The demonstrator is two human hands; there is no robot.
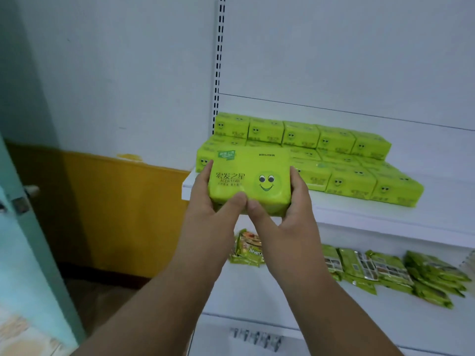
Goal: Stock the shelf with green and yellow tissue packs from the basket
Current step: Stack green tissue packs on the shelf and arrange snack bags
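Note:
A green and yellow tissue pack (250, 179) with a smiley face is held flat in the air at the left front corner of the white shelf (385, 217). My left hand (210, 204) grips its left end and my right hand (288, 214) grips its right end, thumbs meeting on the near edge. Behind it, several matching tissue packs (347, 160) lie stacked in rows on the shelf, two layers high at the back. The basket is not in view.
A lower shelf (282, 299) carries several green snack packets (401, 273). A slotted upright rail (219, 60) runs up the shelf's left side. To the left are a white and orange wall (115, 196) and a teal door (23, 240).

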